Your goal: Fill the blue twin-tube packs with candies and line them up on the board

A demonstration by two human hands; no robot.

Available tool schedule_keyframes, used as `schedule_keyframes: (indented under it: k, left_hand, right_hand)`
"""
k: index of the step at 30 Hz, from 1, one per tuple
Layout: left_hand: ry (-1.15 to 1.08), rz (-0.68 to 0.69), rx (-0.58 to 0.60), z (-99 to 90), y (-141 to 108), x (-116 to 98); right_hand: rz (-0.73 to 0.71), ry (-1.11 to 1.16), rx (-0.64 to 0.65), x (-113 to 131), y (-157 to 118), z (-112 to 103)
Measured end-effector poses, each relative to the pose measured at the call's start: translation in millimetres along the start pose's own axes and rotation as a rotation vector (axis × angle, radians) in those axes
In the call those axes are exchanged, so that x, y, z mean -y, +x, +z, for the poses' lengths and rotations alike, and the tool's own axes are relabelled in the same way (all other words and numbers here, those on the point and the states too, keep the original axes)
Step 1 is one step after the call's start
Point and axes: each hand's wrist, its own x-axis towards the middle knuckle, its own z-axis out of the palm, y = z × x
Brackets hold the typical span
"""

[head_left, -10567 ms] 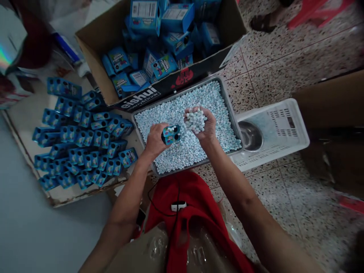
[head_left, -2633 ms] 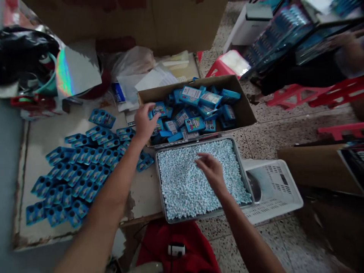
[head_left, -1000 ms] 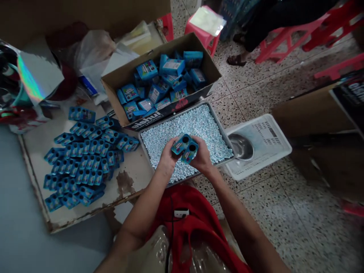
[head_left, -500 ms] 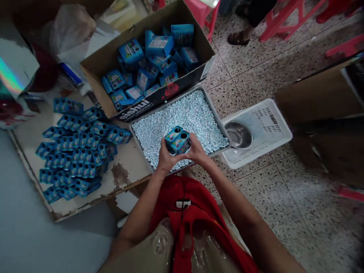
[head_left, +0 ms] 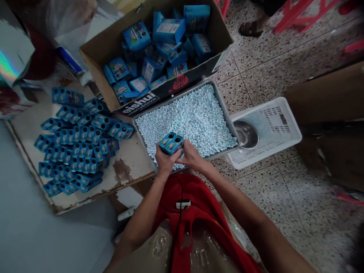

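Small blue boxes (head_left: 171,143), at least two pressed side by side with round dark holes facing up, are held over the near edge of a metal tray (head_left: 226,113). My left hand (head_left: 165,161) wraps round them from the left and below. On the right, my right hand (head_left: 192,154) has its fingers closed at their lower right side; its fingertips are partly hidden. Pale blue and white pellets (head_left: 193,112) fill the tray beneath both hands.
Many similar blue boxes (head_left: 82,136) stand grouped on the worn tabletop (head_left: 142,159) at left. Behind the tray, a cardboard carton (head_left: 201,72) holds more blue packs. A white plastic basket (head_left: 290,131) with a steel bowl (head_left: 250,140) lies to the right. Pink stools (head_left: 294,15) stand beyond.
The held boxes have moved slightly left and turned in my hands. My right hand has shifted from their right side to lower down near my left fingers. The view has shifted a little.
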Motion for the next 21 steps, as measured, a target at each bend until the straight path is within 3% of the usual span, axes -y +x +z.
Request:
schedule_keyframes:
  k: [2,3,6,8,11,14,21]
  left_hand:
    - [-0.068,-0.010,0.063,-19.0,15,2]
    - [-0.114,-0.009,0.106,-29.3,26,2]
    - [-0.216,0.005,0.220,-56.6,69,5]
    - [-0.266,-0.025,0.271,-66.3,98,9]
    - [-0.328,-0.142,0.333,-65.4,129,17]
    - [-0.327,-0.198,0.381,-55.2,140,23]
    - [-0.378,-0.286,0.589,-43.2,136,22]
  right_hand:
    - [-0.105,-0.039,0.068,-11,13,-23]
    - [-0.139,-0.068,0.030,-18,24,-38]
    - [-0.123,-0.222,-0.282,-39,73,-80]
    - [-0.154,-0.330,-0.333,-50,113,-93]
    - [-0.258,-0.443,-0.193,-57,163,-82]
    - [-0.271,-0.501,-0.090,-59,186,-53]
    - [-0.114,-0.387,-0.217,-53,164,-4]
